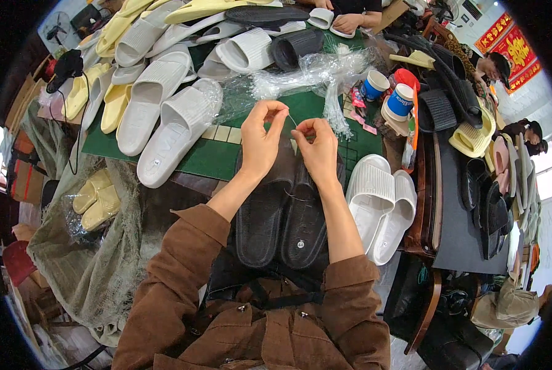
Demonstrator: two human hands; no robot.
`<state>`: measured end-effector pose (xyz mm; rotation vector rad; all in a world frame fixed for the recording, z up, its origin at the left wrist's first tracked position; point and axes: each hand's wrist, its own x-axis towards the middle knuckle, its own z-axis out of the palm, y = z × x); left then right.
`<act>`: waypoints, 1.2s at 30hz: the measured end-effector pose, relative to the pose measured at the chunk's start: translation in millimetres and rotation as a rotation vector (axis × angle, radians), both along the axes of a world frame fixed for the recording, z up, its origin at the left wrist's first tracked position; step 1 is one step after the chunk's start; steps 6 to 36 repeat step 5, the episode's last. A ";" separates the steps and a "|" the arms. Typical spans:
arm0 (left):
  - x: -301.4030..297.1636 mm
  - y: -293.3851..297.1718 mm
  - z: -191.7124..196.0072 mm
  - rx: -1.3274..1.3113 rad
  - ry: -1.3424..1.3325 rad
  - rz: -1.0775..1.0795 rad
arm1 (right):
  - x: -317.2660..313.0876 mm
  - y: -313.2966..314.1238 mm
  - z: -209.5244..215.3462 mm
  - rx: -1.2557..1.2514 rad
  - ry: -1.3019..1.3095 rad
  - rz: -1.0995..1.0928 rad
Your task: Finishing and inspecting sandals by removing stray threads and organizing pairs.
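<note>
Above a pair of black slide sandals (260, 229), my left hand (262, 140) and my right hand (317, 151) are raised close together. Both pinch a thin clear plastic strand (292, 118) between thumb and fingertips, one end region in each. The sandals lie side by side at the near edge of the green mat (195, 157), partly covered by my hands and forearms. A thin loop (297, 198) shows across their inner sides. Just beyond my hands, a bundle of clear strands with white ends (334, 108) lies on crumpled clear plastic wrap (300, 77).
Light grey slides (178, 131) are heaped at the left with yellow ones (116, 106). White slides (369, 206) sit by my right forearm. Paper cups (400, 102) stand at the far right. Across the table, another person's hand (347, 23) touches a white slide. Black slides (437, 111) lie right.
</note>
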<state>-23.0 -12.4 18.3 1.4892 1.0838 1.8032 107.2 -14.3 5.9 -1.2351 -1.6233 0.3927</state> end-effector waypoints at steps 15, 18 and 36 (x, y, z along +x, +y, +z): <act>-1.2 0.6 -0.9 0.001 -0.010 -0.020 | -1.5 -1.5 2.0 -0.036 0.020 0.026; -1.2 0.6 -0.9 0.001 -0.010 -0.020 | -1.5 -1.5 2.0 -0.036 0.020 0.026; -1.2 0.6 -0.9 0.001 -0.010 -0.020 | -1.5 -1.5 2.0 -0.036 0.020 0.026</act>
